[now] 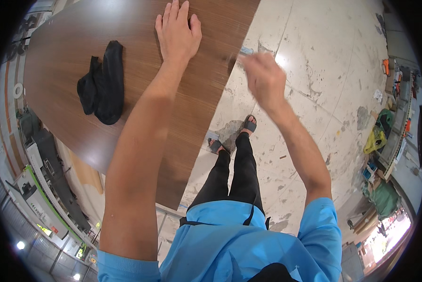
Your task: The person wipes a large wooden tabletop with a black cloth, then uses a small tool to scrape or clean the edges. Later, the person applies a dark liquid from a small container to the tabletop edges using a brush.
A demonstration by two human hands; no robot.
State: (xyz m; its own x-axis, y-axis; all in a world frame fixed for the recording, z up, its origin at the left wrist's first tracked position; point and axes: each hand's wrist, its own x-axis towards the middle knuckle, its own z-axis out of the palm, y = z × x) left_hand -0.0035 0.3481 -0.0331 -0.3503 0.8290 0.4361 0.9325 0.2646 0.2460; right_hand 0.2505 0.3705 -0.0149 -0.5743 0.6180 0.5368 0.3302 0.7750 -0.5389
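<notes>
On the brown tabletop (143,56), black sock-like cloth (110,89) is laid beside the flat, uncurled left hand (178,35), seemingly braced for support, while whether anything is pinched by the motion-blurred, curled right hand (265,79) above the floor (314,94) cannot be told.

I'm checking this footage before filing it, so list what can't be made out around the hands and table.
Right hand: in the head view, blur hides whether its grip holds anything.
Left hand: same view, its own back hides anything under the palm.
Black cloth: same view, folds hide whether it is one piece or two.
Table: same view, the picture's top edge cuts off its far end.
</notes>
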